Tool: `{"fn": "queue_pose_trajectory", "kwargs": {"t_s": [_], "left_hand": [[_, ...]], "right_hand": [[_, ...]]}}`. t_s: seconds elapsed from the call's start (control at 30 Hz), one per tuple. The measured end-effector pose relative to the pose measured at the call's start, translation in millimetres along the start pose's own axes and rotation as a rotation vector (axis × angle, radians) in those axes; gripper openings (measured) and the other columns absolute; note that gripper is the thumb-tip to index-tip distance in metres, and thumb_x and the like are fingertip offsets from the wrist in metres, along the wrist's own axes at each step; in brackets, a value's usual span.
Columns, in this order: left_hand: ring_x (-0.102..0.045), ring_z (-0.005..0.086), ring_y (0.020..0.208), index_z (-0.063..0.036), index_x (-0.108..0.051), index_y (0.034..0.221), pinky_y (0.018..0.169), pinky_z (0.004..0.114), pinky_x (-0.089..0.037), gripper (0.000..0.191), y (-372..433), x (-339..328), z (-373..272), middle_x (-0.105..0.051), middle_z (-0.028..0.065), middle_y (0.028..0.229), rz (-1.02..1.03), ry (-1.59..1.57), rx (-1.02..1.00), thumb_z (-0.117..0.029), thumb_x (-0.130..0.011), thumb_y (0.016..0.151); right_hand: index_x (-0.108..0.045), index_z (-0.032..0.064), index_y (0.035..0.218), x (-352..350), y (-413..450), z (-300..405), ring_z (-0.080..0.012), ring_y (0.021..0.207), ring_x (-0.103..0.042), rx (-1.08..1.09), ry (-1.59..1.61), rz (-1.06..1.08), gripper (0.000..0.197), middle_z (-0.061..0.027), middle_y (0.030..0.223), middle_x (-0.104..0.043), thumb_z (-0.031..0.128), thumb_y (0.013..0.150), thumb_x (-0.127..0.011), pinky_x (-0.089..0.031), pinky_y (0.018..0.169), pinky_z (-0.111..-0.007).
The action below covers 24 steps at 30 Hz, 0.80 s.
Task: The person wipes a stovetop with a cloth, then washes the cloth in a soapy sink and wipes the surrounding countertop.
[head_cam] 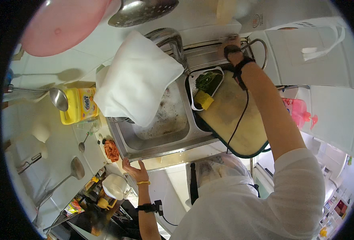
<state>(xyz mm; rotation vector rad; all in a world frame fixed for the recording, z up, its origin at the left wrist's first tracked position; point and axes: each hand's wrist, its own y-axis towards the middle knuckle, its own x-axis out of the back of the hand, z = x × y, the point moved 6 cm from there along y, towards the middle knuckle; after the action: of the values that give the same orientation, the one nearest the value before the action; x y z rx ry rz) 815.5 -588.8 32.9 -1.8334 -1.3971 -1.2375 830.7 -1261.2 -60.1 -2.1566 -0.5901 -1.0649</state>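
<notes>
My left hand [136,171] rests at the front left corner of the stainless steel double sink [165,156], fingers apart and holding nothing. My right hand [232,46] reaches to the back right of the sink, beside a curved metal tube [264,48]; it is blurred, and whether it grips anything cannot be told. Below that arm, a cutting board [237,120] with a dark green rim lies over the right basin and past its front edge. A white sink caddy [193,90] holds green scraps [207,81] and a yellow sponge [204,100]. The left basin [165,129] has dark specks.
A white cloth [138,81] drapes over part of the left basin, near the faucet [175,45]. Left of it stand a yellow plastic tub [72,108] and an orange-brown scrubber [111,150]. A pink pump bottle [298,112] is at right. Ladles [59,99] hang on the left wall.
</notes>
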Motion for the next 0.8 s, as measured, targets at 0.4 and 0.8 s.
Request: {"fn": "queue_pose_trajectory", "kwargs": {"t_s": [0.4, 0.8], "left_hand": [[-0.045, 0.0302, 0.105, -0.0019, -0.031, 0.131, 0.088, 0.043, -0.04, 0.058, -50.2, -23.2, -13.4, -0.037, 0.0175, 0.124, 0.125, -0.201, 0.187, -0.007, -0.061, 0.081], [-0.048, 0.0257, 0.102, -0.0018, -0.035, 0.126, 0.087, 0.039, -0.042, 0.054, -50.7, -15.7, -20.0, -0.042, 0.0144, 0.121, 0.093, -0.287, 0.198, -0.002, -0.062, 0.079]], "right_hand": [[-0.061, 0.0117, 0.116, -21.5, 45.9, -57.1, -0.0231, 0.107, -0.057, -0.246, 0.069, 0.077, 0.033, -0.0093, 0.118, -0.059, 0.032, 0.093, -0.047, -0.044, 0.086, -0.037], [-0.065, 0.0034, 0.103, 12.3, 16.1, 32.2, -0.0292, 0.091, -0.064, -0.112, 0.312, -0.056, 0.025, -0.0159, 0.104, -0.065, 0.02, 0.09, -0.052, -0.053, 0.07, -0.043]]}}
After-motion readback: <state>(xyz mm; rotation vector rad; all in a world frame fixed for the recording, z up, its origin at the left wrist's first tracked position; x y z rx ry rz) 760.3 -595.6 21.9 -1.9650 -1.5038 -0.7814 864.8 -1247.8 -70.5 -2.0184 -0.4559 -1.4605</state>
